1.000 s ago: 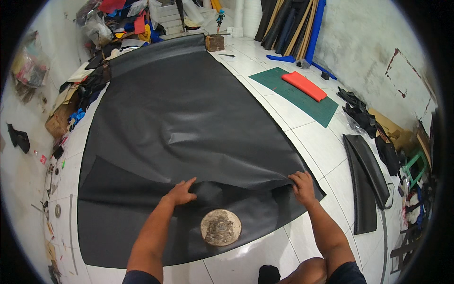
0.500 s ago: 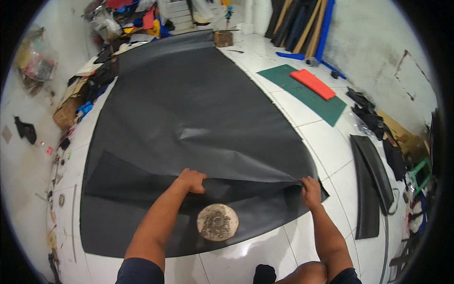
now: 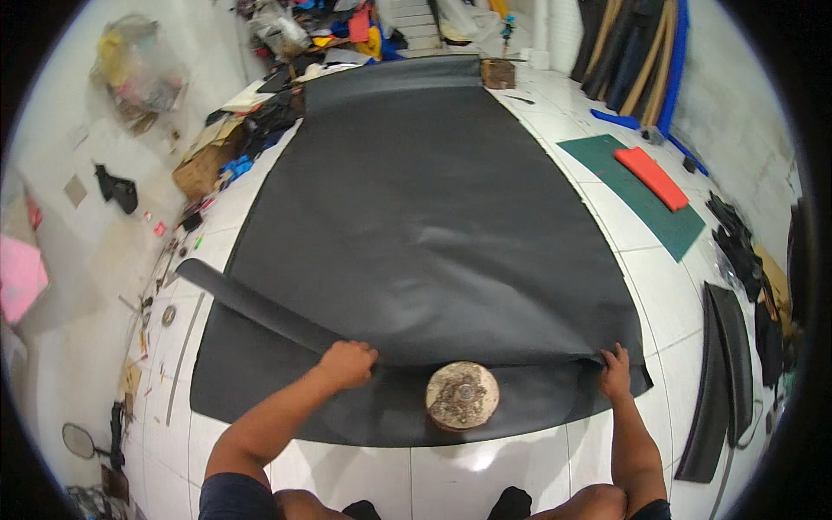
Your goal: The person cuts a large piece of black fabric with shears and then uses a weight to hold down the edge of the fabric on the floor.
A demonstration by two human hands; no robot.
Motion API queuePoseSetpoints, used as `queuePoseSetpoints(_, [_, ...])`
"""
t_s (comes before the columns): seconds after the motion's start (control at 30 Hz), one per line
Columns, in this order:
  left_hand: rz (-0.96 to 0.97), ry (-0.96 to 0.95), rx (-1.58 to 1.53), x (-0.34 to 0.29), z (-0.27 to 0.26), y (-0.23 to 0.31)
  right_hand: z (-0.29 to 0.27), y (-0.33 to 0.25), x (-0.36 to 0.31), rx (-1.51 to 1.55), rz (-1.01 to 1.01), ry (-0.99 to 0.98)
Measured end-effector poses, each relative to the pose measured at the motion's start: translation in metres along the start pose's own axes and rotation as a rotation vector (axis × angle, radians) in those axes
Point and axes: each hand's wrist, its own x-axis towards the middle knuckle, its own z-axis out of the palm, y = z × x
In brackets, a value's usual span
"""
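Note:
A large sheet of black leather-like material lies spread over the floor, a second layer showing beneath its near edge. My left hand is closed on that near edge, and to its left the edge rises in a long curled fold. Toward the right end, my right hand pinches the same edge, index finger raised. Between the hands, a round worn block, pale with a dirty top, rests on the lower layer close to the upper sheet's edge.
On the right lie a green cutting mat with a red padded piece on it, and long black padded strips. A small brown block stands by the sheet's far corner. Rolls of material lean behind; cluttered scraps line the left wall.
The upper sheet's left part, flatter before, now stands up in a curled fold beside my left hand. My right hand still holds the edge. The whole view has shifted leftward.

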Motion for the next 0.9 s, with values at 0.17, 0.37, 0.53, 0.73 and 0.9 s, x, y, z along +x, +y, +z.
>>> queuePoseSetpoints(0.17, [-0.053, 0.215, -0.085, -0.043, 0.032, 0.039, 0.011, 0.059, 0.008, 0.063, -0.095, 0.157])
queuePoseSetpoints(0.37, [-0.491, 0.420, -0.141, -0.117, 0.109, -0.007, -0.045, -0.040, -0.005, -0.252, -0.320, 0.174])
queuePoseSetpoints(0.53, [-1.218, 0.324, -0.941, -0.159, 0.188, -0.020, -0.038, -0.231, -0.051, 0.109, -0.369, -0.358])
queuePoseSetpoints(0.73, [-0.995, 0.193, -2.334, -0.114, 0.178, -0.007, 0.009, -0.270, -0.063, -0.043, -0.738, -0.563])
queuePoseSetpoints(0.9, [-1.006, 0.367, -2.211, -0.096, 0.191, -0.014, 0.019, -0.266, -0.060, -0.047, -0.830, -0.433])
